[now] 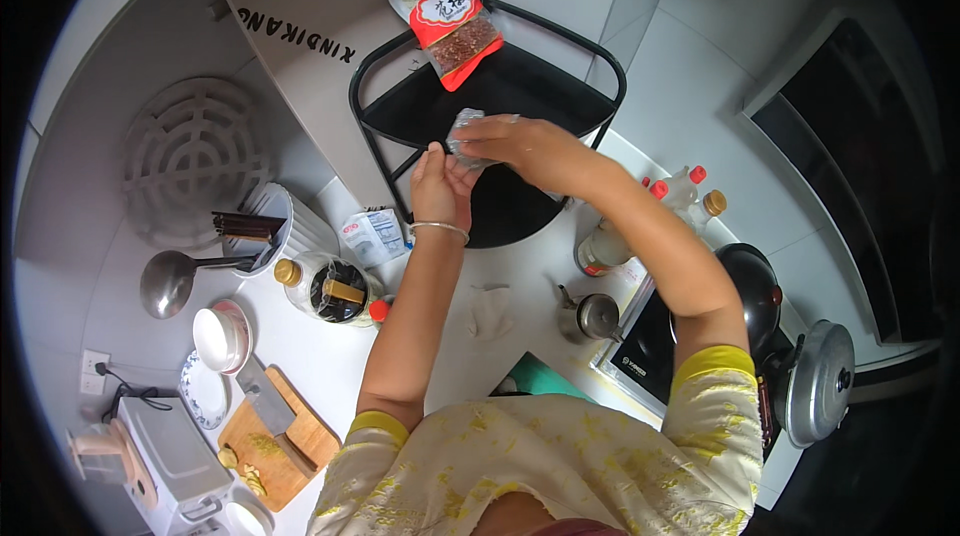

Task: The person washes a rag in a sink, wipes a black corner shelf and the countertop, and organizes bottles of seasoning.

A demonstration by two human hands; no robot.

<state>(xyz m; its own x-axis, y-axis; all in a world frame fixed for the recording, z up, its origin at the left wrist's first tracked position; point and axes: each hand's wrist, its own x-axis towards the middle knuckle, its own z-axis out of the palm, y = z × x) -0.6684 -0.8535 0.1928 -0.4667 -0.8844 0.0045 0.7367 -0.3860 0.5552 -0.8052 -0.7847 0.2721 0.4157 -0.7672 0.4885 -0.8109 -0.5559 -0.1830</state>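
Observation:
My right hand [525, 150] grips a crumpled packet [469, 132], silvery or clear, with its fingers around the top and side. Just below and left of it, my left hand [442, 187] is cupped palm up, the thumb raised apart from the fingers. I see nothing held in that palm, though its fingertips are partly hidden by the packet. Both hands are in front of a black two-tier corner rack [487, 105]. On its upper tier a red and white bag [457, 26] leans, with reddish-brown dried grains showing through its window.
Left of the rack stand a ribbed white utensil holder [296, 228], a ladle [166, 285] and a large bottle [330, 288]. A cleaver [266, 395] lies on a wooden board [247, 435] with cut ginger. At right are capped bottles [611, 243], a metal pot [596, 317] and a wok [750, 296].

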